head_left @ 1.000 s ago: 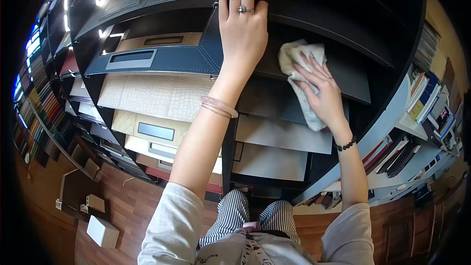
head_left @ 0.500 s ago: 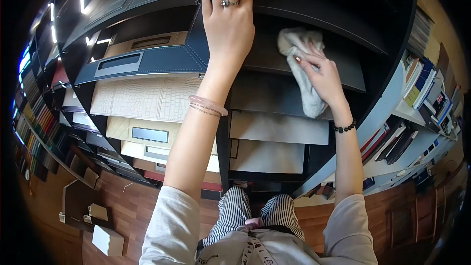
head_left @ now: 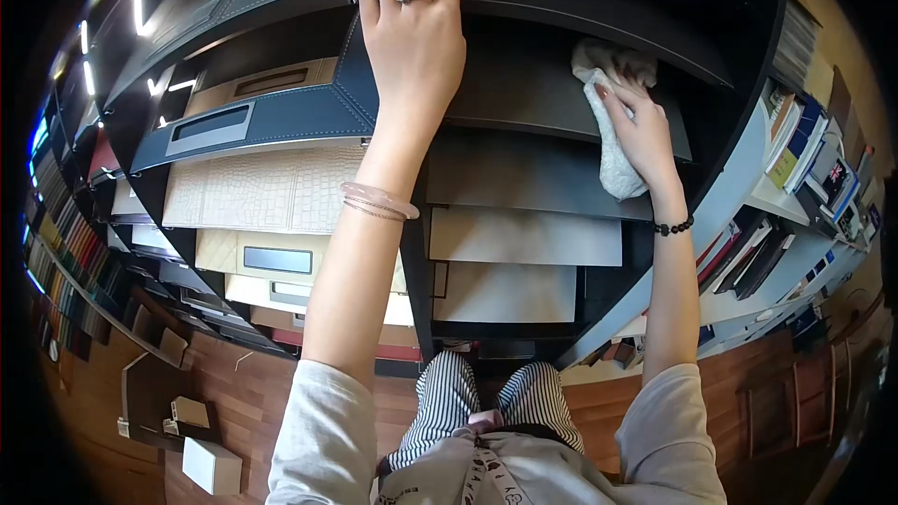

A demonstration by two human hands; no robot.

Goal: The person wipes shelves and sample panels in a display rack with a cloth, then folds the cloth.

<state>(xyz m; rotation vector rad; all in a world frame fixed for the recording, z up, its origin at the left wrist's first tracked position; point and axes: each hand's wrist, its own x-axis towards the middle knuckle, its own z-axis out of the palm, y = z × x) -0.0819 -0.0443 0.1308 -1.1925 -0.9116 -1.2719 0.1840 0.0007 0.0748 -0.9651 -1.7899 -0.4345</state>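
Observation:
A crumpled whitish cloth (head_left: pixel 613 136) lies under the fingers of my right hand (head_left: pixel 641 126), on a dark shelf panel (head_left: pixel 524 98) in the right column of the rack. The fingers are bent round the cloth, and part of it hangs over the panel's front edge. Higher up, my left hand (head_left: pixel 412 37) rests against the dark upright between the columns, its fingers stretched upward and slightly apart, a ring on one. Nothing shows in that palm, which faces away. A blue panel with stitching (head_left: pixel 290 117) sits left of it.
Cream textured panels (head_left: pixel 262 189) and paler ones with handle cutouts fill the left column. Below the cloth are grey panels (head_left: pixel 524 236). Bookshelves with books and folders (head_left: pixel 800 145) stand at the right. A white box (head_left: pixel 211 466) is on the wooden floor.
My right hand and the cloth have moved right along the shelf panel, with the fingers more curled. The view has shifted, so the rack and my left hand appear further left.

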